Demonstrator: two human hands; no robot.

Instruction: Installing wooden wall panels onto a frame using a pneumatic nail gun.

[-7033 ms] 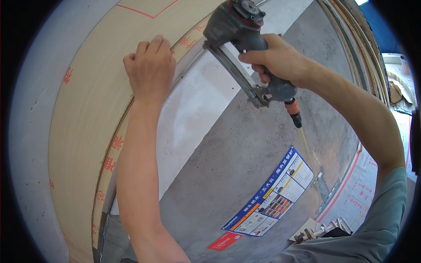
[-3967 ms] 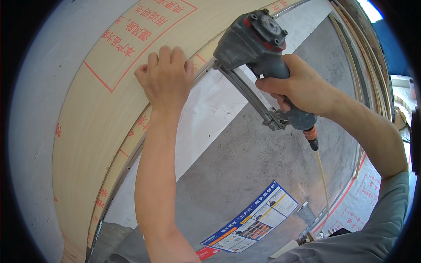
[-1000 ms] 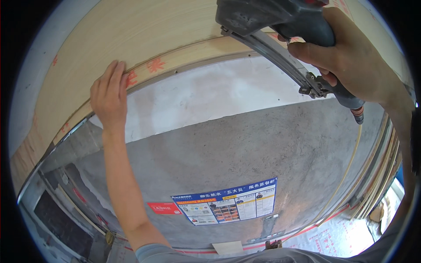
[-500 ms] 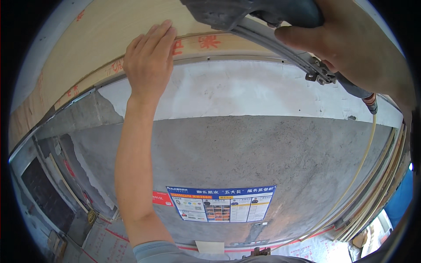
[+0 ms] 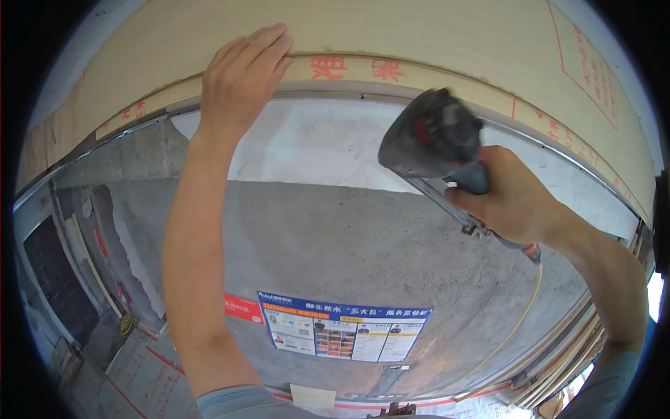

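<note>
My left hand [image 5: 243, 80] is raised and lies, fingers outstretched, across a narrow wooden strip [image 5: 447, 78] and the pale plywood panel [image 5: 419, 29] beside it. Red characters are printed on the strip. My right hand [image 5: 520, 195] is wrapped round the handle of a black pneumatic nail gun [image 5: 429, 136]. A yellow air hose [image 5: 534, 290] hangs from the gun's handle end. The gun is held below the strip, apart from it, in front of the wall, its head slightly blurred.
Behind stands a bare grey wall [image 5: 335, 237] with a white band [image 5: 300, 146] along its top. A blue-and-white poster [image 5: 342, 328] hangs low on it. Long wooden strips [image 5: 565, 356] lean at the right. A dark door [image 5: 63, 293] is at the far left.
My right hand has brought the nail gun down and away from the plywood and strip. The left hand stays on the strip while the view has shifted a little.
</note>
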